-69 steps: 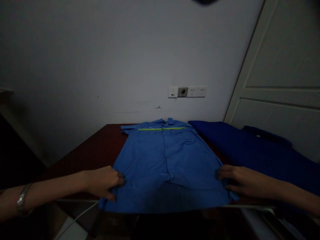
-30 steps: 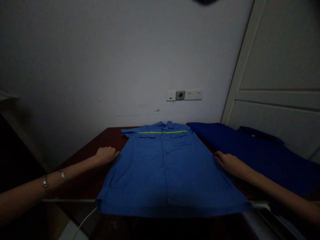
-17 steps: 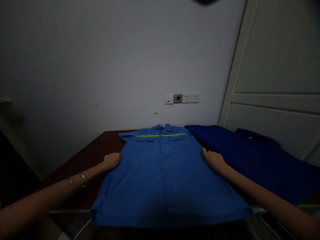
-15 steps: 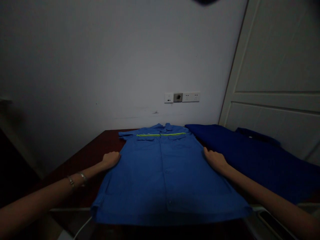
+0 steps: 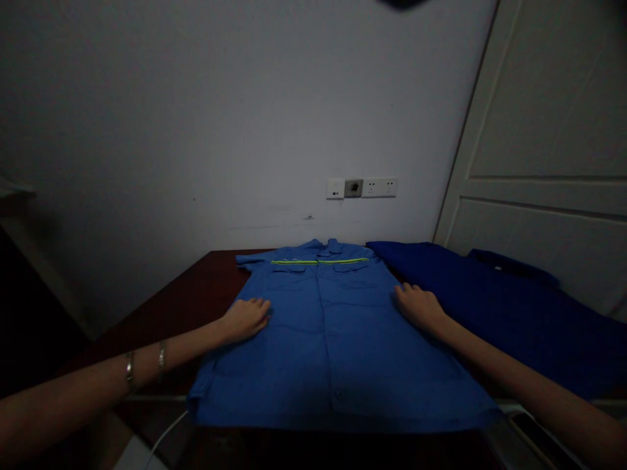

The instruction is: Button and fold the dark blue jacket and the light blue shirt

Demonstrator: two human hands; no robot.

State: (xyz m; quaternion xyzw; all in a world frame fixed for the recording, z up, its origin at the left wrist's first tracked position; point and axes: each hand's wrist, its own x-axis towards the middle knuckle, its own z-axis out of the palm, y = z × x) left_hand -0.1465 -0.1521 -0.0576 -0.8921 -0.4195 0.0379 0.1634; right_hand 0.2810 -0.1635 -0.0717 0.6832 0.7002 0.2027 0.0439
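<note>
A blue short-sleeved button-up shirt (image 5: pixel 298 352) lies spread out, front side up, its collar toward the wall and its hem hanging over the near edge of the table. A thin yellow-green stripe crosses its chest above two flapped pockets. On the shirt's left side rests my left hand (image 5: pixel 246 318), palm down with the fingers spread over the cloth; two bracelets circle that forearm. My right hand (image 5: pixel 418 305) lies over the shirt's right edge, its fingers slightly bent and apart on the fabric.
A darker blue garment (image 5: pixel 490 313) covers the right of the dark red table (image 5: pixel 210 281). Wall sockets (image 5: pixel 362 188) sit above the table's back. A white panelled door (image 5: pixel 553 196) stands at right. A phone-like dark object (image 5: pixel 536 434) and a white cable (image 5: pixel 164 434) are low down.
My left hand has moved from the shirt's left edge inward onto the cloth, its fingers now spread. My right hand has shifted slightly, its fingers loosened from the edge. The view has tilted slightly.
</note>
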